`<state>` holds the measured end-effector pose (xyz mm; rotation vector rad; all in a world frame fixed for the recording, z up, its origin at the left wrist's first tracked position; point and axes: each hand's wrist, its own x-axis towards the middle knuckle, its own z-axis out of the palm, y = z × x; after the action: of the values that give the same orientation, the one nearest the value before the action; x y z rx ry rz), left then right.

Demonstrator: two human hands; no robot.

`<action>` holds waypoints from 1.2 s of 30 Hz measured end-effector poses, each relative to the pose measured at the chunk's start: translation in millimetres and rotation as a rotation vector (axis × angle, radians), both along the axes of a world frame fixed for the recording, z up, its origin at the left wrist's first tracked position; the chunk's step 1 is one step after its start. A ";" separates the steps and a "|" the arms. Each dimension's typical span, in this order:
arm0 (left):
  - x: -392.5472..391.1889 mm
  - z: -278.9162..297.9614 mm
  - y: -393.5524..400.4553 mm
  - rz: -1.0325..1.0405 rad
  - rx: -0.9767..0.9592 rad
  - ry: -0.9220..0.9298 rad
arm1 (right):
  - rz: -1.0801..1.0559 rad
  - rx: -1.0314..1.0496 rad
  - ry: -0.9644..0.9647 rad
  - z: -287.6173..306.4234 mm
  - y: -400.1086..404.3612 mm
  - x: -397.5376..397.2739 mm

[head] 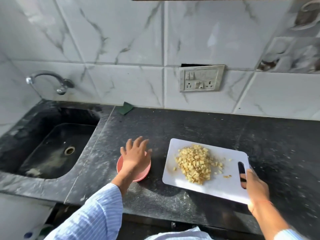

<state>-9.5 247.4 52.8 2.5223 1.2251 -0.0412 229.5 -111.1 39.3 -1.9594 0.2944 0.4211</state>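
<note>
Head view: grips the white cutting board (223, 187) at its slotted end with the right hand (254, 186), fingers curled into the slot. Shows a heap of diced yellow pieces (194, 164) mid-board, over the dark countertop (190, 125), just right of the pink bowl (119, 166). Holds the left hand (136, 156) above that bowl, fingers spread; cannot tell whether touching. Sink (57, 141) far left.

Bright daylight. The white rectangular plastic cutting board (223, 186) throws a dark shadow toward 7 o'clock on the black stone counter (173, 129). Picture slightly blurred, strongest at 2 o'clock; edges bend.
</note>
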 end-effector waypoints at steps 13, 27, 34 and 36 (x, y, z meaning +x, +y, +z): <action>-19.6 -17.6 -20.3 0.466 -0.732 -0.445 | 0.088 -0.010 0.048 19.7 30.8 -22.0; 48.5 -23.2 -94.8 0.509 -1.290 -0.600 | 0.016 -0.014 0.046 39.2 -1.2 1.6; 83.1 10.2 -70.2 0.402 -1.399 -0.642 | 0.060 0.043 -0.009 53.0 12.2 26.4; 90.5 16.6 -64.8 0.478 -1.334 -0.647 | 0.084 0.064 -0.016 56.7 18.8 29.2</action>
<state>81.0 182.6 69.4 0.9535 0.9502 0.0547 258.7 -92.3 96.0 -1.9159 0.1863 0.4634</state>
